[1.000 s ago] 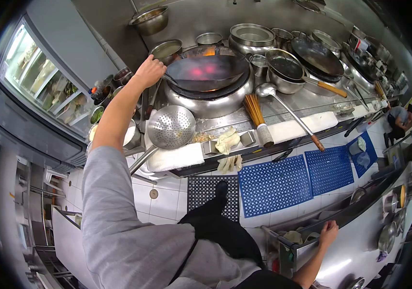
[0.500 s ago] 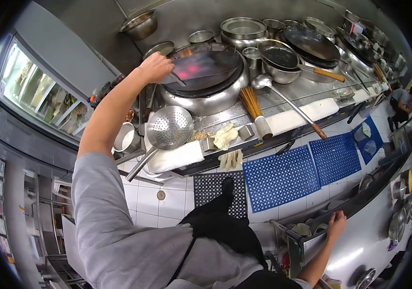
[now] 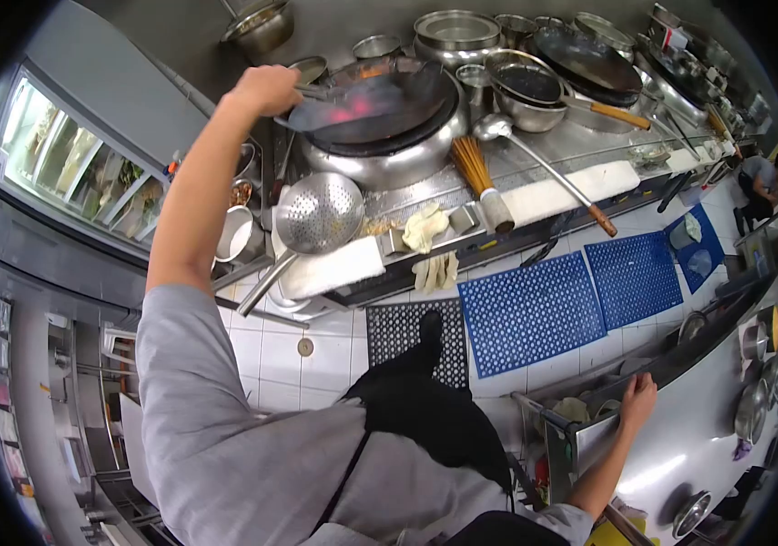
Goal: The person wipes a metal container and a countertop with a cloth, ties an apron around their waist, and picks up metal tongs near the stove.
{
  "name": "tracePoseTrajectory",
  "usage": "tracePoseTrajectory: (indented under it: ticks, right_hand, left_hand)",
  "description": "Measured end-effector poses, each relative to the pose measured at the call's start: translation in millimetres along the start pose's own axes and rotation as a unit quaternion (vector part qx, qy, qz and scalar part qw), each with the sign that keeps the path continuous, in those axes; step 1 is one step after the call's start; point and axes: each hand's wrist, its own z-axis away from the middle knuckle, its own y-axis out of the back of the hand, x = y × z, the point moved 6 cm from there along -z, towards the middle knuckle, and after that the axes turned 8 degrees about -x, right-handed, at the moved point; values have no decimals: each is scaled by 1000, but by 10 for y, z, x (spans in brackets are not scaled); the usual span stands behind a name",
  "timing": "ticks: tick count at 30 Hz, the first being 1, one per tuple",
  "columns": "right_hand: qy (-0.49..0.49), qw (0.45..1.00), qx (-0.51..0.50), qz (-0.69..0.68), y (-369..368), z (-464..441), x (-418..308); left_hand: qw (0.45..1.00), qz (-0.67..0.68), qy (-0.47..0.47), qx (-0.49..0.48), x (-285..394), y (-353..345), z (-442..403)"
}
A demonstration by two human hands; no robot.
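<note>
My left hand (image 3: 266, 90) is closed around the short handle of a dark wok (image 3: 398, 107), at the left end of the range. The wok is blurred and sits over a round steel burner ring (image 3: 380, 166), with a pink-red glow inside it. Whether it touches the ring I cannot tell. My right hand (image 3: 641, 397) hangs low on the right with its fingers curled and nothing visible in them, near the edge of a steel counter (image 3: 662, 455). Below the wok lie a perforated strainer (image 3: 320, 214) and a bamboo brush (image 3: 480, 182).
A long ladle (image 3: 553, 173) lies across the range edge beside a white towel (image 3: 580, 191). Another wok (image 3: 587, 64) stands farther right. Blue mats (image 3: 535, 314) cover part of the tiled floor. Another person (image 3: 758, 187) is at the far right.
My left hand has moved up and to the left, pulling the wok handle with it. My right hand stays low beside the counter. The whole view has shifted slightly.
</note>
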Motion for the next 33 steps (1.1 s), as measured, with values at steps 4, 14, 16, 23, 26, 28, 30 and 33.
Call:
tracePoseTrajectory:
  ticks: [4, 14, 16, 23, 26, 28, 30, 33]
  right_hand:
    - [1, 1000, 7, -16, -40, -20, 19]
    - [4, 1000, 20, -5, -40, -17, 35]
    - [-6, 1000, 19, 2, -72, -7, 60]
    - [13, 1000, 25, -14, -61, 4, 69]
    - [12, 999, 29, -22, -80, -10, 84]
    - [9, 999, 28, -22, -57, 2, 52]
    - [6, 1000, 22, -18, -35, 21, 20]
    - [10, 1000, 24, -15, -99, -17, 89]
  left_hand:
    - [957, 283, 25, 54, -223, 32, 527]
    - [544, 827, 133, 41, 1543, -1931, 1621]
    - [473, 854, 208, -55, 2160, -2449, 1795]
    - [432, 862, 250, -87, 2534, -2647, 2042]
    - [423, 880, 214, -30, 2399, -2395, 2017]
    - [428, 881, 201, -24, 2395, -2424, 2008]
    - [444, 860, 223, -119, 2502, -2726, 2040]
    - [430, 853, 264, -133, 2574, -3029, 2111]
